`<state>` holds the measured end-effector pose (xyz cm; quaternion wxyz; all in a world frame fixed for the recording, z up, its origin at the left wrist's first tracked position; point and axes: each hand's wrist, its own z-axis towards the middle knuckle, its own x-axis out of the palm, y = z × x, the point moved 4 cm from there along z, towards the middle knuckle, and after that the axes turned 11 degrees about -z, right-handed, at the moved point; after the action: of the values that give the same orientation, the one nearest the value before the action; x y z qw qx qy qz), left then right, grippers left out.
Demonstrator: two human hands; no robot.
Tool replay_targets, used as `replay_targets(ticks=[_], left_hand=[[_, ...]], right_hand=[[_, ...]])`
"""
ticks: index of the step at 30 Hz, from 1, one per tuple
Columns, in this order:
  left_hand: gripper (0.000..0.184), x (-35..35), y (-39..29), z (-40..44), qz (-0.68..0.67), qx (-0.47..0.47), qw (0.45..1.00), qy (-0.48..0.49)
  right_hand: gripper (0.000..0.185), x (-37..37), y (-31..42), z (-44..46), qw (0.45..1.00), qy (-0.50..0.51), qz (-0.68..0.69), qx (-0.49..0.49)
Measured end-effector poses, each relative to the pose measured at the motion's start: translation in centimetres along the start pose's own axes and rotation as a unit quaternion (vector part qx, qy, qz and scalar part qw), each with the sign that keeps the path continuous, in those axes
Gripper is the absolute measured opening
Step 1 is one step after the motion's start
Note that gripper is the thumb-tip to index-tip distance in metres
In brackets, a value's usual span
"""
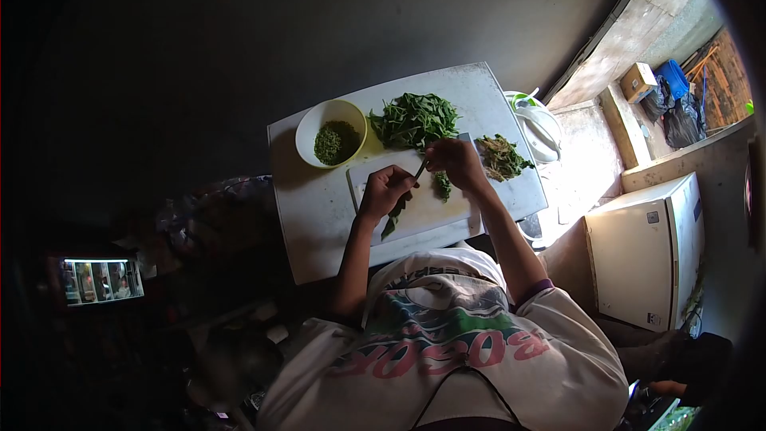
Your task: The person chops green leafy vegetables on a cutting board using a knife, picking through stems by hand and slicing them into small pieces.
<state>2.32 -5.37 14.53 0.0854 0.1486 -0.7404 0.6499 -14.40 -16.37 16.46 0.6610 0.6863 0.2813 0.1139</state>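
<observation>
My left hand (387, 189) is closed in a pinch on a leafy green stem, whose dark leaf (392, 222) hangs below the fingers over the white cutting board (415, 222). My right hand (456, 163) has its fingers pinched at the upper end of the thin stem (420, 168) that spans the gap between both hands. Beside the right wrist, a little heap of chopped greens (443, 186) lies on the board. Beyond the hands rests a big pile of green leaves (415, 118). To the right sits a smaller heap of wilted, yellowish trimmings (503, 158).
A white bowl (306, 129) holding finely cut greens (337, 144) stands at the table's left. The white table (303, 227) adjoins a dark wall. On the right are a white fridge (634, 255), a pale rounded appliance (542, 134) and black bags (684, 121).
</observation>
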Motion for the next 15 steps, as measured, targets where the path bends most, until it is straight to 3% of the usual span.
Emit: replay_targets(ticks=[3,9,13,15], left_hand=[[0.009,0.7,0.4,1.3,-0.032,0.002,0.999,0.007],[0.013,0.9,0.8,3.2,-0.013,-0.002,1.0,0.002],[0.013,1.2,0.5,4.6,0.01,-0.024,1.0,-0.002],[0.016,1.3,0.5,5.5,0.129,-0.046,0.99,-0.028]], right_hand=[[0.017,-0.8,-0.2,0.5,1.0,-0.003,-0.014,-0.026],[0.016,-2.3,-0.7,1.4,1.0,-0.003,0.01,0.017],[0.024,-2.6,-2.5,2.7,1.0,0.013,-0.016,-0.022],[0.023,-2.8,-3.8,3.5,0.999,0.009,-0.039,-0.028]])
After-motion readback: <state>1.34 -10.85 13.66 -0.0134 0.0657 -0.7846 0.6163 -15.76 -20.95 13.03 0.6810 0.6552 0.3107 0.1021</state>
